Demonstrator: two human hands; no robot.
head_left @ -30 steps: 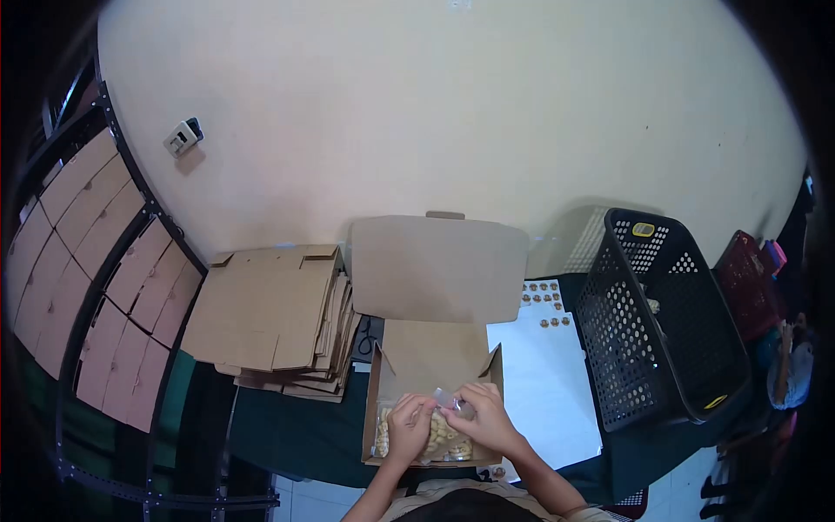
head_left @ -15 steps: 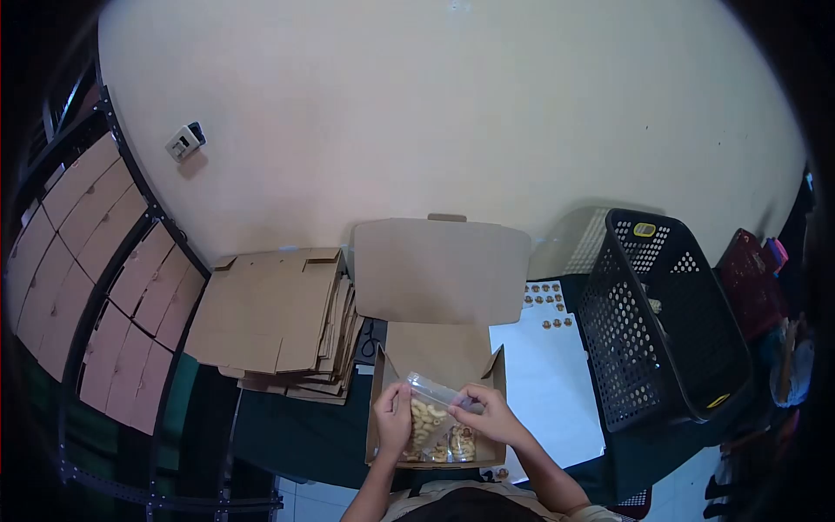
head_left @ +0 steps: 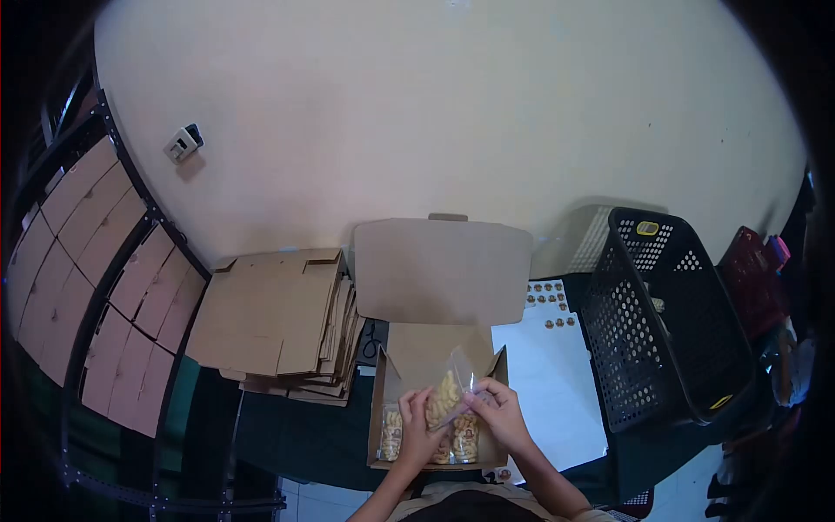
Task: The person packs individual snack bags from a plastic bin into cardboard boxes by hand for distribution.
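Both hands work over an open cardboard box (head_left: 435, 348) at the near edge of the dark table (head_left: 296, 435). The left hand (head_left: 420, 426) and right hand (head_left: 500, 416) together hold a clear plastic bag of pale snack pieces (head_left: 448, 396), raised just above the box and tilted, its top corner pointing far and right. Left fingers curl around the bag's lower left side; right fingers pinch its right edge near the top. Neither hand is spread.

Inside the box, at its near end, more filled bags (head_left: 465, 435) stand side by side, partly hidden by the hands; one shows at the near left corner. The far half of the box floor is bare cardboard. The box lid (head_left: 442, 270) stands open at the far side, leaning toward the wall (head_left: 452, 113).

Left of the box: a stack of flattened cardboard blanks (head_left: 274, 322), just beside it. Further left, a dark metal rack (head_left: 104, 287) holds rows of closed brown boxes.

Right of the box: a white sheet (head_left: 548, 383) flat on the table, with small round brown stickers (head_left: 548, 296) at its far end. Beyond it to the right, a black perforated basket (head_left: 665, 322), tilted. A small wall socket (head_left: 183, 139) sits on the wall, far left.
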